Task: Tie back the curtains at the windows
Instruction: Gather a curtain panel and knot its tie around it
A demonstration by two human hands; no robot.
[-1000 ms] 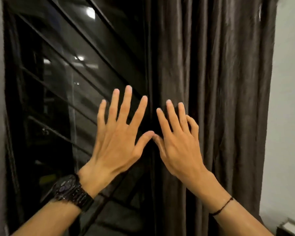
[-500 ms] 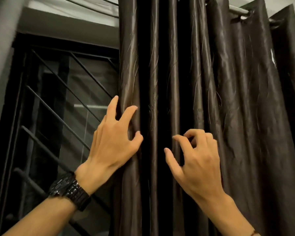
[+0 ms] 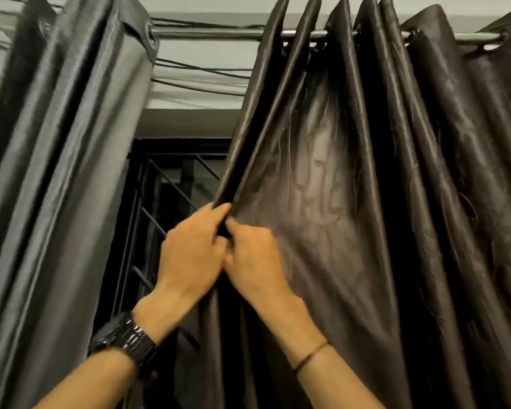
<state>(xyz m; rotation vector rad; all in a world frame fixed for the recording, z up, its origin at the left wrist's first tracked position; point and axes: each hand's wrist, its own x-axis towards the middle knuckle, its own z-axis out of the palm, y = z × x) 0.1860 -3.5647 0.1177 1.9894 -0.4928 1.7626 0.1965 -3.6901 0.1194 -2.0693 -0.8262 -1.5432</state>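
left curtain (image 3: pixel 56 187) | window (image 3: pixel 171 202) behind, between | right curtain (image 3: pixel 366 187)

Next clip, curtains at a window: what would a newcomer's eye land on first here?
Both hands meet at the centre: the left hand and right hand pinch the leading edge of the dark right curtain, pulling it leftward. Above, the curtain rod spans the gap to the left curtain, with the barred window dark between them. A black watch sits on the left wrist.
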